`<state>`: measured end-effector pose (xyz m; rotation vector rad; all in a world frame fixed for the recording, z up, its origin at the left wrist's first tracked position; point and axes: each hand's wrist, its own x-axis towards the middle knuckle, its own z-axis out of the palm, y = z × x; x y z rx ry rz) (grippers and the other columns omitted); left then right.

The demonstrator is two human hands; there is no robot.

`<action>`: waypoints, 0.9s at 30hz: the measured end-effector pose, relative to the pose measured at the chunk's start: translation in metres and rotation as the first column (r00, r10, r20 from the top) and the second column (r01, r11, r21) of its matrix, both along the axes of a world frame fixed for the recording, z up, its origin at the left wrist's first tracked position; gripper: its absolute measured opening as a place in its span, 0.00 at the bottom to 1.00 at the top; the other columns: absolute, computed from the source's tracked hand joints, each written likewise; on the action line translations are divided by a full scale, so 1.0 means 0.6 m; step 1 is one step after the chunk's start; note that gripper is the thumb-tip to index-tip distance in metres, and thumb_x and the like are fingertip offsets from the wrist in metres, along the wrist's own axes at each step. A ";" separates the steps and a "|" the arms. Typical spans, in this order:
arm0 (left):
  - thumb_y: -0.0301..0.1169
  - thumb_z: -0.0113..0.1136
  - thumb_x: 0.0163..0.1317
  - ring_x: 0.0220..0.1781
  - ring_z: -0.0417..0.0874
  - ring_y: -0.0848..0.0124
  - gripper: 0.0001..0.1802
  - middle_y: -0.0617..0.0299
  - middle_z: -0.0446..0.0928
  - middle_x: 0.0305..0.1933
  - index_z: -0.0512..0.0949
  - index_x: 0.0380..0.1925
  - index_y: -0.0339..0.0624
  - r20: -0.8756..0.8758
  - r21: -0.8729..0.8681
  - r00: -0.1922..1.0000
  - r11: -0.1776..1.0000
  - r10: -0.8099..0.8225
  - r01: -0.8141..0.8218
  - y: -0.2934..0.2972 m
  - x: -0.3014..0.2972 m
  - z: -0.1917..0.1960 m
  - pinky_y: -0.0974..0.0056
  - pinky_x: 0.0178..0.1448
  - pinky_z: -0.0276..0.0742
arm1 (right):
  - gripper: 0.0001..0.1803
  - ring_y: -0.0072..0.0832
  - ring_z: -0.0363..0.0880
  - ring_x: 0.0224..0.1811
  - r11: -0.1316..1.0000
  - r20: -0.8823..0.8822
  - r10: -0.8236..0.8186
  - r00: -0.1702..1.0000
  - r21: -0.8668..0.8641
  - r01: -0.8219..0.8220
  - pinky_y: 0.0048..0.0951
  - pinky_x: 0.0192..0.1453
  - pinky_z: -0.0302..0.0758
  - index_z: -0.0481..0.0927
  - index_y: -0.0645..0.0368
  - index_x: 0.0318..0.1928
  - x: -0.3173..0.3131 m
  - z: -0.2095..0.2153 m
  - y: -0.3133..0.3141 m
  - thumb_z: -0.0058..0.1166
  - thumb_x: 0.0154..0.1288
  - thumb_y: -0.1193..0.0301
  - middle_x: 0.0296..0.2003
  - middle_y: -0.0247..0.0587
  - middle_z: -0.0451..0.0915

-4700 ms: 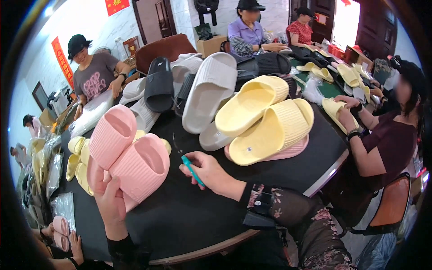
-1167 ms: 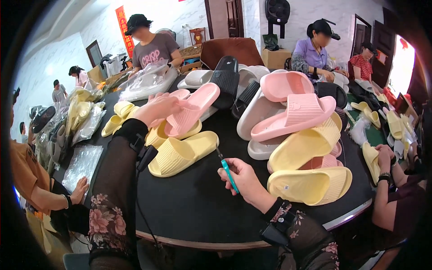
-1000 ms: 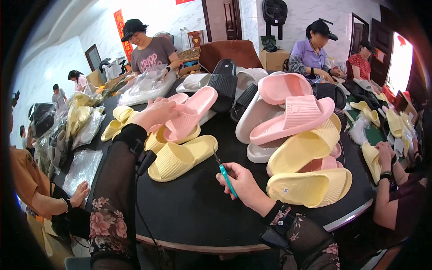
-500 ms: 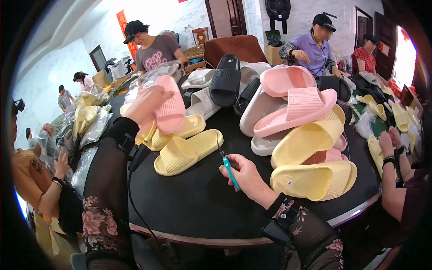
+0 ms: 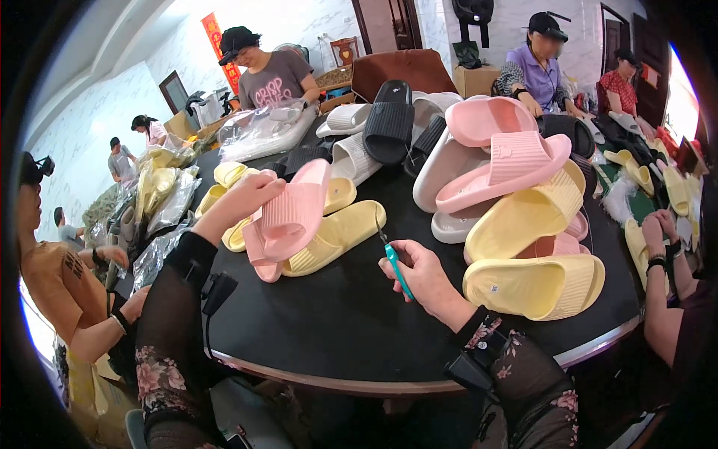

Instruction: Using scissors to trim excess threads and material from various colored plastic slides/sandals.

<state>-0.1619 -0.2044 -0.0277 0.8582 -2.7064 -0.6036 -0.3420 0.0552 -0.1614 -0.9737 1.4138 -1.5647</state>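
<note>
Pink slippers (image 5: pixel 293 218) now lower, overlapping yellow slipper (image 5: pixel 344 230); left hand (image 5: pixel 250 197) grips them. Right hand (image 5: pixel 432 278) grips teal tool (image 5: pixel 398 269); tip could scratch if swung close.

My feed comes through bright, with even light bouncing off the pale wall (image 5: pixel 75 179). The strongest source I can see is an opening (image 5: pixel 680 97) at far right, burnt out to white. Glare speckles the clear plastic bags (image 5: pixel 262 141) and streaks the right-hand edge of the black tabletop (image 5: pixel 321 329), whose front edge bows under the fisheye. Shadows under the yellow slippers (image 5: pixel 344 236) are soft; below the tabletop I get near-black. The pink slippers (image 5: pixel 295 213), left fingers (image 5: pixel 262 184) and right fingers (image 5: pixel 413 253) look reasonably crisp to me. Far figures turn small and soft, bluish fringes tint the rim, and black swallows my corners.
</note>
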 end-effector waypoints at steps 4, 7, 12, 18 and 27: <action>0.43 0.52 0.65 0.33 0.73 0.73 0.20 0.62 0.74 0.28 0.76 0.29 0.33 0.101 0.021 0.979 0.983 0.178 -0.181 0.010 0.038 -0.021 0.64 0.39 0.69 | 0.25 0.14 0.71 0.22 1.000 -0.017 0.018 1.000 0.004 -0.018 0.15 0.17 0.66 0.69 0.67 0.53 0.004 0.002 -0.002 0.59 0.60 0.65 0.29 0.32 0.74; 0.46 0.50 0.65 0.31 0.77 0.56 0.23 0.51 0.77 0.26 0.77 0.28 0.35 0.058 -0.376 0.996 0.923 -0.062 0.079 0.021 0.063 -0.056 0.57 0.40 0.70 | 0.25 0.14 0.71 0.22 1.000 -0.038 0.018 0.999 0.002 -0.018 0.15 0.17 0.66 0.69 0.67 0.52 0.005 -0.002 -0.004 0.59 0.61 0.64 0.29 0.33 0.74; 0.50 0.50 0.65 0.34 0.79 0.54 0.23 0.51 0.79 0.28 0.79 0.30 0.39 0.197 -0.203 0.980 0.978 -0.017 0.057 0.028 0.073 -0.049 0.54 0.40 0.71 | 0.24 0.14 0.71 0.22 1.000 -0.015 0.017 1.000 -0.014 -0.017 0.15 0.18 0.66 0.70 0.67 0.52 0.004 0.004 0.002 0.58 0.61 0.64 0.29 0.33 0.75; 0.51 0.52 0.63 0.28 0.77 0.68 0.26 0.55 0.76 0.25 0.79 0.28 0.35 0.393 -0.040 0.920 0.999 0.019 -0.003 0.042 0.065 -0.031 0.62 0.33 0.71 | 0.24 0.15 0.72 0.22 1.000 -0.071 0.010 0.997 -0.009 -0.010 0.15 0.19 0.66 0.70 0.66 0.52 0.006 0.007 0.005 0.58 0.61 0.64 0.29 0.33 0.75; 0.41 0.54 0.65 0.28 0.78 0.71 0.20 0.58 0.76 0.32 0.78 0.34 0.30 -0.011 0.449 0.939 0.840 0.345 -0.303 0.069 0.053 -0.047 0.64 0.32 0.75 | 0.21 0.13 0.73 0.29 0.978 -0.139 -0.039 0.990 -0.207 0.010 0.16 0.32 0.72 0.69 0.66 0.53 0.019 0.005 0.006 0.57 0.62 0.71 0.32 0.33 0.75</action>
